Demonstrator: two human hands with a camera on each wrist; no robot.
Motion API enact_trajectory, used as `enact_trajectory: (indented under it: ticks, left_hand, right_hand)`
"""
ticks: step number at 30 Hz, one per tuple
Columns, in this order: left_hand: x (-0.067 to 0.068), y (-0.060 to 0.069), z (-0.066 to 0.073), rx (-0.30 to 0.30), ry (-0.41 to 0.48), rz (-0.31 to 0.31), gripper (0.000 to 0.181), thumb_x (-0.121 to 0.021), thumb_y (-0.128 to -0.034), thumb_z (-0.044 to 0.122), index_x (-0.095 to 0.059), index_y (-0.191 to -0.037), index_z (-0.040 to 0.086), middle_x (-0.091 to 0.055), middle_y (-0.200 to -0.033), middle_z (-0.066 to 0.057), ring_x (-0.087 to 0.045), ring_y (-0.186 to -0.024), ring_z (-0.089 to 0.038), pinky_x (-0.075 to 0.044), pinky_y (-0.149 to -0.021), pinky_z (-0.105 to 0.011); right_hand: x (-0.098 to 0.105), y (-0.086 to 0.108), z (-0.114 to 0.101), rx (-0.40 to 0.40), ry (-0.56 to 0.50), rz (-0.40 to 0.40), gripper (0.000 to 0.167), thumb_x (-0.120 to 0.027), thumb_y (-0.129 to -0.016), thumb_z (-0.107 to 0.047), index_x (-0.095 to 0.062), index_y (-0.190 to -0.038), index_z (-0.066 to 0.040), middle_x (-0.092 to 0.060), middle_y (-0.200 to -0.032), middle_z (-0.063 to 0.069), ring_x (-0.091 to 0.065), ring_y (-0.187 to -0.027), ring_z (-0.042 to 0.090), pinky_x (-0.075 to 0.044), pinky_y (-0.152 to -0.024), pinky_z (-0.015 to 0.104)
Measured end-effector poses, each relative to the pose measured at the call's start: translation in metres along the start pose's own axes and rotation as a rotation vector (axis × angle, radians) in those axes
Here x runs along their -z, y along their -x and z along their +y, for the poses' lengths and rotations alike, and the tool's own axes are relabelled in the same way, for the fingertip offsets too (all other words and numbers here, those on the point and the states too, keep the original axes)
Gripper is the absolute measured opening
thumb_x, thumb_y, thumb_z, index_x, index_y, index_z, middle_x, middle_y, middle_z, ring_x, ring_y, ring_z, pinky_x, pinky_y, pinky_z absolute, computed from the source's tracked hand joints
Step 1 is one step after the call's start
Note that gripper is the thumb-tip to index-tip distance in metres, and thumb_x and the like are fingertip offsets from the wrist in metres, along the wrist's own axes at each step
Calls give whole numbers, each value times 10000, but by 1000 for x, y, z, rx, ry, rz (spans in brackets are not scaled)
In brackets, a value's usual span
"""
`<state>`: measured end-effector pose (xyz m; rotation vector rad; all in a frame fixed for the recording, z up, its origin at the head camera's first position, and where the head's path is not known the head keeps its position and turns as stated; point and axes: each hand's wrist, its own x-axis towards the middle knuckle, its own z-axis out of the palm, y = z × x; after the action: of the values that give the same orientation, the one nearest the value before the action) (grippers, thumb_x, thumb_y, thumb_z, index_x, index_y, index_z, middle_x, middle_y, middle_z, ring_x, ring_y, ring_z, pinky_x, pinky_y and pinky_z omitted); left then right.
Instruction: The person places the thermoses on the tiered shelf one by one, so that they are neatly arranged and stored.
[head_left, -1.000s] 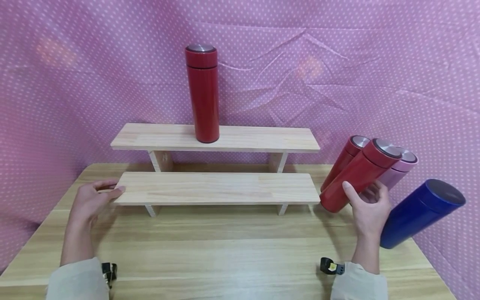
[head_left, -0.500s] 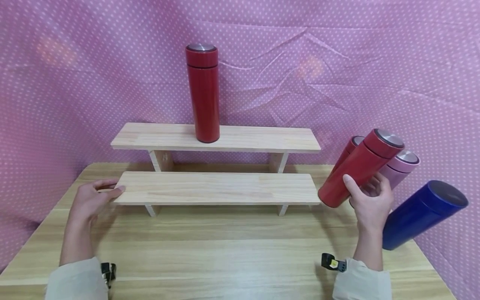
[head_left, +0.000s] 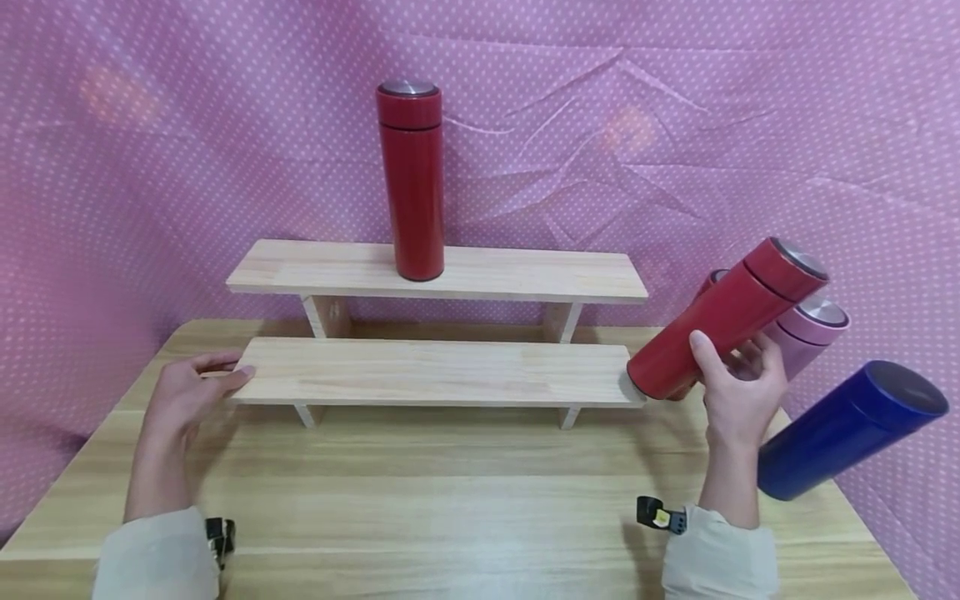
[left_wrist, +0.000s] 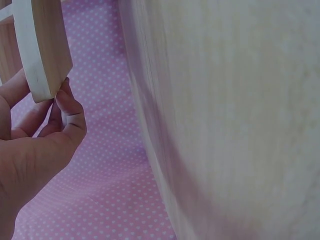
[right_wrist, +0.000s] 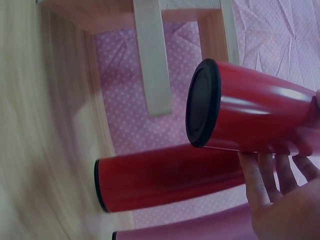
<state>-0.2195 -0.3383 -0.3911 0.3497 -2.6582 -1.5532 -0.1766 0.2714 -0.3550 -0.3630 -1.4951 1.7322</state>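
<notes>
My right hand [head_left: 742,400] grips a red bottle [head_left: 727,317], tilted with its lid up to the right and its base beside the right end of the lower shelf [head_left: 435,371]. In the right wrist view the black base of that red bottle [right_wrist: 265,110] hangs clear of the table, the fingers of my right hand [right_wrist: 285,200] along its side. My left hand [head_left: 187,400] pinches the left end of the lower shelf; the left wrist view shows the thumb and fingers of my left hand [left_wrist: 47,130] at the board's end [left_wrist: 45,55].
Another red bottle [head_left: 420,183] stands upright on the upper shelf [head_left: 525,271]. On the right, a further red bottle [right_wrist: 165,175], a pink bottle [head_left: 806,333] and a blue bottle [head_left: 847,429] stand on the wooden table [head_left: 450,500], before a pink dotted cloth [head_left: 562,100].
The gripped red bottle has risen off the table, moved slightly left towards the lower shelf and tilted further. My left hand has stayed at the shelf end.
</notes>
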Motion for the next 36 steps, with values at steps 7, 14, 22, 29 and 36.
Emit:
enact_trajectory:
  ticks: [7,14,22,29,36]
  left_hand:
    - [0,-1,1,-2,-8,12,649,-753,-941,298,-526,-1411,-88,-576,-927,185,-540,-830,27,-511,-687,-128]
    - [0,-3,1,-3,3,13,647,-752,-942,296,-526,-1408,-91,-581,-914,195,-551,-819,24,-517,-686,-140]
    - [-1,-6,1,-23,25,13,637,-759,-937,262,-524,-1395,-114,-588,-881,222,-571,-794,38,-526,-687,-135]
    - [-1,-6,2,-18,5,15,634,-748,-946,270,-522,-1404,-106,-579,-921,190,-556,-806,44,-519,-688,-129]
    - [-2,-5,2,-27,17,18,621,-752,-944,247,-525,-1395,-114,-584,-894,203,-560,-802,44,-522,-691,-128]
  right_hand:
    - [-16,3,0,81,-70,2,469,-880,-747,-45,-709,-1179,-97,-668,-980,88,-586,-795,180,-537,-605,186]
    - [-31,9,-2,103,-57,-16,460,-879,-759,-68,-703,-1182,-110,-667,-962,80,-569,-783,187,-543,-606,190]
    - [-45,12,-6,81,-69,-24,481,-881,-765,-122,-696,-1208,-113,-680,-1012,95,-621,-834,207,-575,-614,225]
    - [-58,11,-15,78,-116,-45,492,-885,-768,-135,-685,-1217,-112,-685,-1036,116,-649,-824,205,-583,-589,234]
    - [-72,12,-22,133,-161,-110,504,-874,-773,-118,-674,-1235,-95,-681,-1074,146,-666,-866,235,-601,-628,261]
